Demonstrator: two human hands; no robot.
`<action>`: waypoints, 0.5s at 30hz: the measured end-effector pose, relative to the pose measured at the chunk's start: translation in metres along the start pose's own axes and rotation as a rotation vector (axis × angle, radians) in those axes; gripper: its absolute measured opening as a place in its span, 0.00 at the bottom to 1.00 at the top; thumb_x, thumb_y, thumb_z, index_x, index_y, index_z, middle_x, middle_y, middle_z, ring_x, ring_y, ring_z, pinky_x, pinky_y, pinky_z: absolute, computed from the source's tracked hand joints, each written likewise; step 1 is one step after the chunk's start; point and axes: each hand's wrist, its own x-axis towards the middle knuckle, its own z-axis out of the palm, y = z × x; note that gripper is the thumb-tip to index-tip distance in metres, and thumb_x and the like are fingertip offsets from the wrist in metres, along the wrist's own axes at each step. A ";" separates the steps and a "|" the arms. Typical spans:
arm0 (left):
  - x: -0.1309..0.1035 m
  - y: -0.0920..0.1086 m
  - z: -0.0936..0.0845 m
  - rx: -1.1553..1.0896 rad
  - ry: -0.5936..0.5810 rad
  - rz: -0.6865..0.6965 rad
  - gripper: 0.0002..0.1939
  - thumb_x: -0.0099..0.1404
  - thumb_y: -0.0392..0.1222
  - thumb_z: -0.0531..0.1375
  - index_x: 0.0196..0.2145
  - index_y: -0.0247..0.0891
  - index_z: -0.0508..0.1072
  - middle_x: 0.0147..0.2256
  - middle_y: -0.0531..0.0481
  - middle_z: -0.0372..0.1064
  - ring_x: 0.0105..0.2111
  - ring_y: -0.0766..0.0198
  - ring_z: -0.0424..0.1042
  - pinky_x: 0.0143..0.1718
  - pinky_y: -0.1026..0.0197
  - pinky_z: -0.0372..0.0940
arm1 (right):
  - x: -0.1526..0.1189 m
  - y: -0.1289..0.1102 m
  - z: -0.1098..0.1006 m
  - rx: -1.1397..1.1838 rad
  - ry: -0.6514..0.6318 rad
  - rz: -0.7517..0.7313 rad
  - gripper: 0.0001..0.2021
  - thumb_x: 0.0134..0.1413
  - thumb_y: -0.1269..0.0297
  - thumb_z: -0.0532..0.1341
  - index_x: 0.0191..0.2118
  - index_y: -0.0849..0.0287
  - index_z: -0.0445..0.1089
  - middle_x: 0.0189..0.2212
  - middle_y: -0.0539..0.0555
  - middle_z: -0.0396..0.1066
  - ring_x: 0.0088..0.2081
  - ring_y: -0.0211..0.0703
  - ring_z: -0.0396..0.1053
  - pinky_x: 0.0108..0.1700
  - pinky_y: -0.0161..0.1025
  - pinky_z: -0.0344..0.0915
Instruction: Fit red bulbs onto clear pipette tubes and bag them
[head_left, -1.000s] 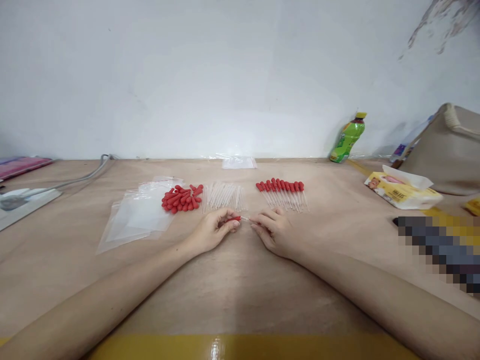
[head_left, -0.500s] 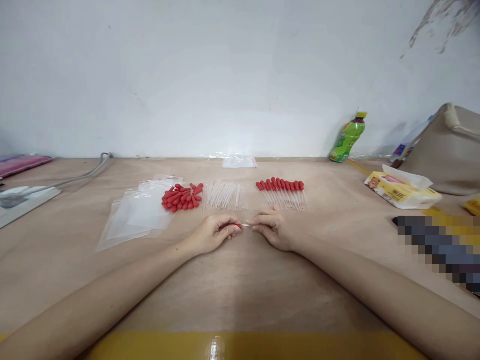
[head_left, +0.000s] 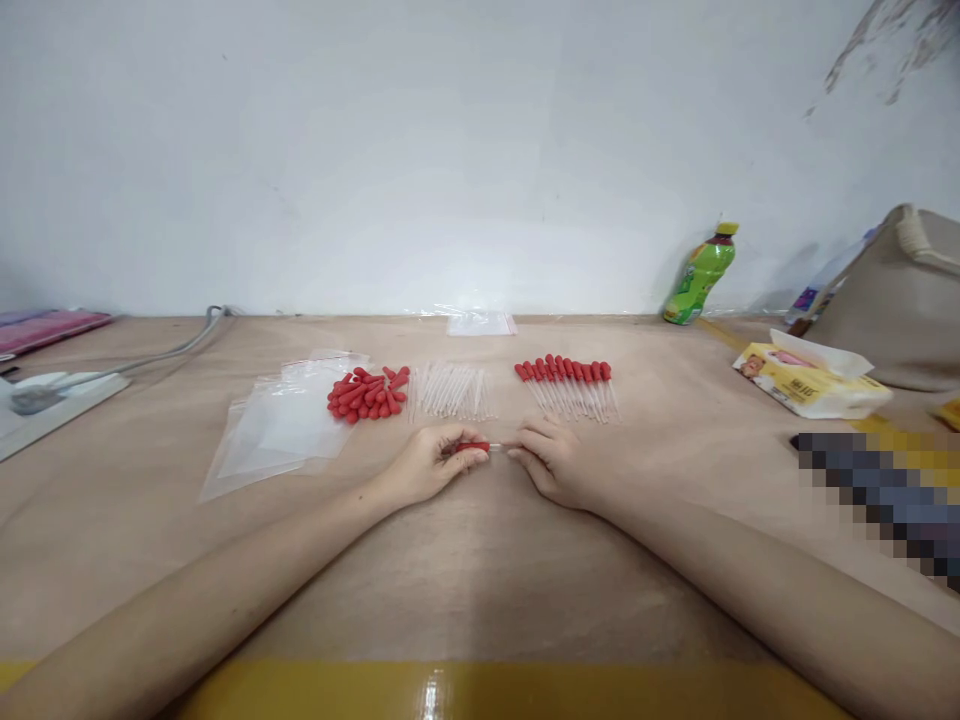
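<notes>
Between thumb and fingers, my left hand [head_left: 442, 462] pinches a red rubber dropper bulb [head_left: 474, 447]. My right hand [head_left: 551, 460] closes on a thin clear dropper tube [head_left: 496, 447], whose left end meets the bulb's mouth; how deep it sits inside I cannot tell. Just beyond my left hand lies a heap of red bulbs [head_left: 367, 395]. To its right is a bunch of loose clear tubes [head_left: 456, 390]. Beyond my right hand, several droppers [head_left: 566, 375] with red bulbs fitted lie side by side, bulbs toward the wall.
Clear plastic bags [head_left: 277, 425] lie left of the bulb heap, with another bag [head_left: 481, 325] by the wall. A green bottle [head_left: 703, 275], a tissue pack [head_left: 814, 380] and a beige bag [head_left: 885, 300] stand at the right. A grey cable [head_left: 172, 350] runs at the left.
More of the red bulb shows between my left fingers, and less clear tube shows than before. My hands stay in nearly the same place; the view has shifted slightly.
</notes>
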 end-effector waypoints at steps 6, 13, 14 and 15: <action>0.004 -0.006 -0.006 0.078 0.005 0.003 0.11 0.59 0.44 0.58 0.38 0.37 0.73 0.34 0.49 0.73 0.34 0.64 0.71 0.37 0.62 0.66 | 0.004 -0.005 -0.014 0.013 -0.033 0.109 0.05 0.54 0.69 0.55 0.35 0.62 0.67 0.29 0.53 0.67 0.28 0.35 0.63 0.30 0.31 0.58; 0.003 -0.004 -0.003 0.155 0.011 0.050 0.10 0.60 0.42 0.57 0.38 0.37 0.73 0.34 0.50 0.73 0.33 0.64 0.71 0.37 0.62 0.66 | 0.003 -0.002 -0.008 0.058 0.014 0.078 0.07 0.56 0.70 0.51 0.32 0.62 0.65 0.28 0.54 0.67 0.30 0.37 0.64 0.33 0.33 0.60; 0.003 -0.003 -0.002 0.144 0.012 0.043 0.10 0.60 0.42 0.57 0.37 0.36 0.73 0.34 0.50 0.73 0.33 0.64 0.71 0.36 0.63 0.66 | 0.003 -0.002 -0.007 0.067 0.023 0.074 0.07 0.56 0.70 0.51 0.32 0.62 0.65 0.28 0.54 0.67 0.30 0.37 0.63 0.33 0.33 0.60; 0.002 -0.002 -0.002 0.130 0.013 0.037 0.10 0.60 0.42 0.57 0.37 0.36 0.73 0.33 0.50 0.73 0.32 0.64 0.71 0.35 0.63 0.66 | 0.003 -0.002 -0.007 0.069 0.028 0.068 0.07 0.56 0.70 0.51 0.32 0.62 0.65 0.28 0.54 0.67 0.30 0.37 0.63 0.33 0.33 0.59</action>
